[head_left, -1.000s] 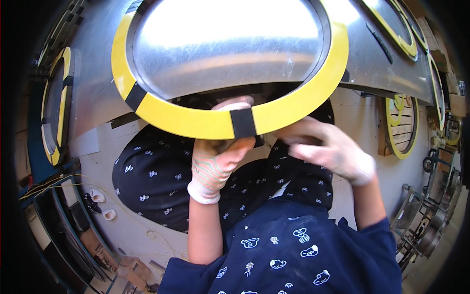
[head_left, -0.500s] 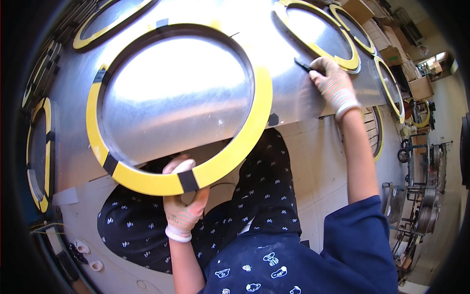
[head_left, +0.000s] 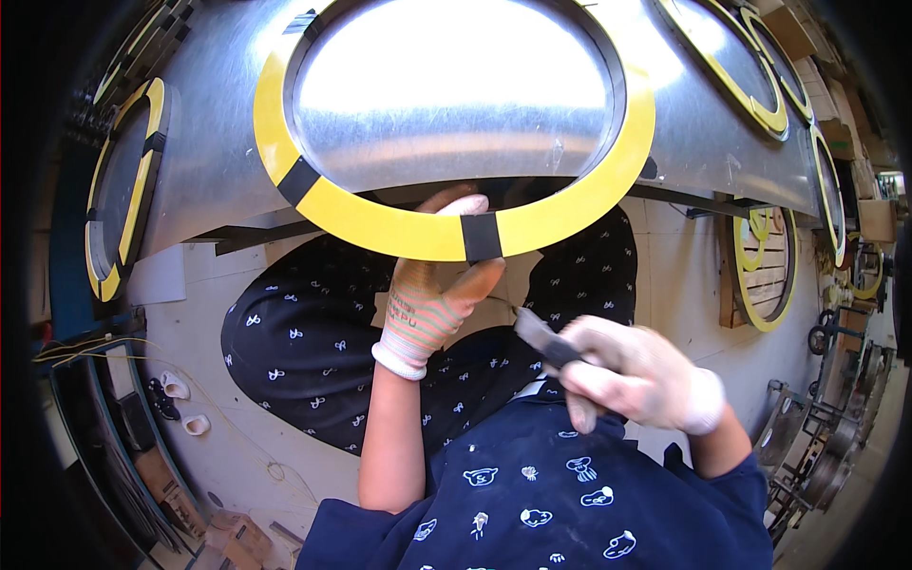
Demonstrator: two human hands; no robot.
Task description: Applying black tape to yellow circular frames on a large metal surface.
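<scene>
Left hand (head_left: 425,309) pinches the ring (head_left: 399,230); right hand (head_left: 636,375) wraps a knife (head_left: 541,337)

Gloved fingers of the left hand come up inside the ring's opening, with the thumb at its outer edge, so the near rim sits between them beside a black band (head_left: 482,237). The glove is knit, striped toward a white cuff. The ring is broad and rounded, with a smooth yellow face and a dark inner wall. Most of it is over the table (head_left: 218,180), a scuffed, shiny metal sheet; its near part juts past the front edge, above the dark patterned trousers (head_left: 304,351). Whether its far side rests on the metal is hard to tell.

Fingers of the right hand are closed round the knife's black part; its flat grey blade, slightly blurred, slants up and left. It is held over the lap, with a gap to both the ring and the left thumb.

A strip of metal separates the ring from a second ring (head_left: 144,185) at the left and from a third ring (head_left: 766,120) at the upper right. Pale floor (head_left: 684,256) shows between the right hand and the table edge.
</scene>
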